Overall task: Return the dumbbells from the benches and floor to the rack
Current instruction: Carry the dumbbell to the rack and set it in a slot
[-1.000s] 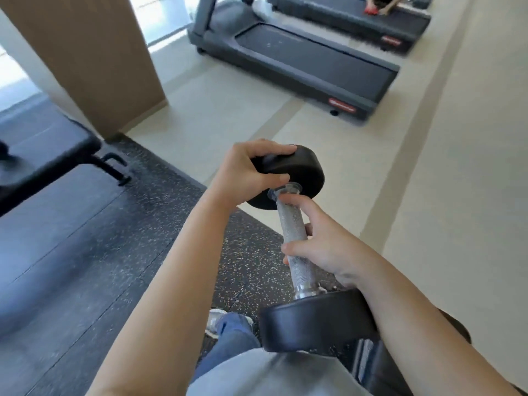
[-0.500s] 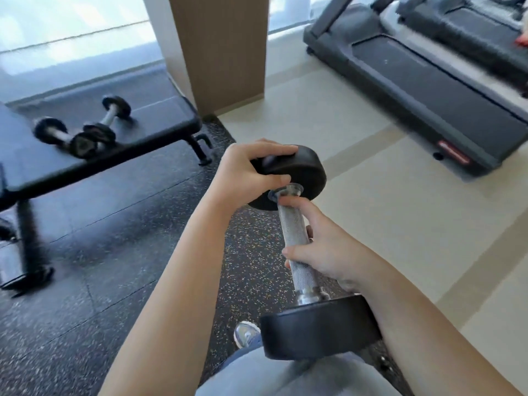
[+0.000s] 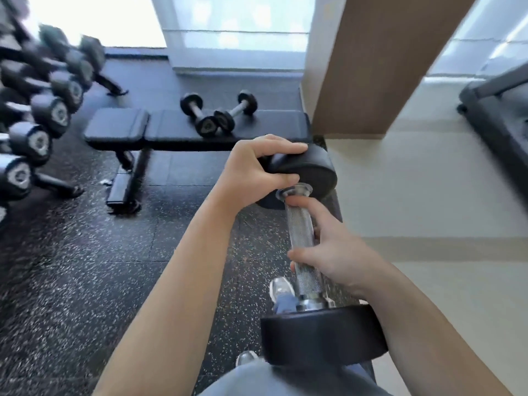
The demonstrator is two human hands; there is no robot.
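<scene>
Black rubber-headed dumbbell with a knurled chrome handle (image 3: pixel 303 238) is being carried out in front of the body, over the black speckled rubber floor (image 3: pixel 85 252), so the carry-to-the-rack step looks like what's in hand. The right hand (image 3: pixel 334 254) is wrapped around the handle about mid-shaft, with the index finger laid up toward the far collar. The left hand (image 3: pixel 257 170) is curled over the top edge of the far head, fingers hooked onto it. So the weight is gripped at two spots: the far head sits under the left palm, and the near head hangs just below the right wrist, close to the torso. The dark dumbbell rack (image 3: pixel 34 110) is seen off to the left, blurred and well apart from the load. The next move probably calls for a turn that way and an empty cradle to be picked out; whether one is free can't be told through the blur. A pair of small black dumbbells (image 3: pixel 206 125) is lying on the black padded flat bench (image 3: pixel 177 132) straight ahead, heads touching, so more trips are likely needed.
</scene>
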